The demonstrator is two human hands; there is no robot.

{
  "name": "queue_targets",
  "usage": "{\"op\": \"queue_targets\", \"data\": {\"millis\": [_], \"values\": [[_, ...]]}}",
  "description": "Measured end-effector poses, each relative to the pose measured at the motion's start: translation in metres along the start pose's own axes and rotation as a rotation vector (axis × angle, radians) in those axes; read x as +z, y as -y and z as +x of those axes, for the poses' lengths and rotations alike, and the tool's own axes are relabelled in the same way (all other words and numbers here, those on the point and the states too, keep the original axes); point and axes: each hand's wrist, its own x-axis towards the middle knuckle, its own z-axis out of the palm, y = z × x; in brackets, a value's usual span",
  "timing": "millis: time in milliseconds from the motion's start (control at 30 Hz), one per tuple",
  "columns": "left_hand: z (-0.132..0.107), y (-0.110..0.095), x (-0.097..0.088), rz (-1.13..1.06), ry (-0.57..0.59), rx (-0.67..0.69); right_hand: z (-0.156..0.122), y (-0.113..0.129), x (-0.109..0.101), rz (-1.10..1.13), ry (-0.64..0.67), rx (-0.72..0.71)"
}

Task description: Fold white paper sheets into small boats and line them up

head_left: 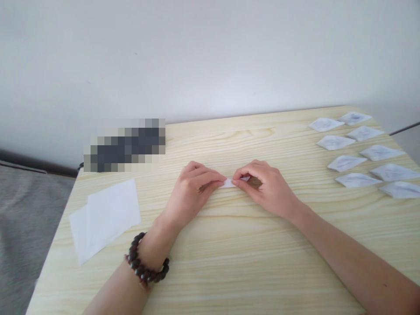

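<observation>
Pale wood-grain worktop [210, 280] against a plain white wall [229, 57]. Near the middle of the surface, a small folded white paper [229, 183] is pinched from both sides: the left hand [193, 188] grips one end between thumb and fingers, and the right hand [269, 186] does likewise opposite, its fingers curled. Fingertips are close but apart, with paper visible between them. A beaded bracelet [144, 269] encircles the left wrist. Overlapping white sheets [113, 210] lie at left; nine pointed folded papers [347, 163] lie at right.
</observation>
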Motion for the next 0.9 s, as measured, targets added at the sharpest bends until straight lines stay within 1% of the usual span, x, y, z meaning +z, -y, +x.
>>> {"op": "queue_targets", "data": {"millis": [133,267,333,400,467,600,733,900], "values": [[-0.001,0.002,0.001,0.138,-0.023,0.014,-0.001,-0.001,0.003,-0.118,-0.029,-0.010],[-0.005,-0.001,0.003,0.212,0.009,0.069,-0.005,0.002,0.004,-0.286,-0.073,-0.126],[-0.007,-0.005,0.003,0.261,0.014,0.094,-0.009,0.005,0.004,-0.337,-0.070,-0.186],[-0.008,-0.008,0.003,0.312,0.018,0.104,-0.013,0.006,0.003,-0.335,-0.031,-0.213],[-0.010,-0.011,0.002,0.339,0.033,0.094,-0.016,0.006,0.002,-0.291,0.009,-0.211],[-0.011,-0.008,-0.002,0.322,0.043,0.096,-0.013,0.000,0.001,-0.172,0.031,-0.209],[-0.007,0.000,-0.006,0.248,0.064,0.169,-0.003,-0.004,0.002,-0.147,0.022,-0.204],[-0.004,0.002,-0.007,0.225,0.056,0.193,0.004,-0.004,0.001,-0.189,-0.041,-0.226]]}}
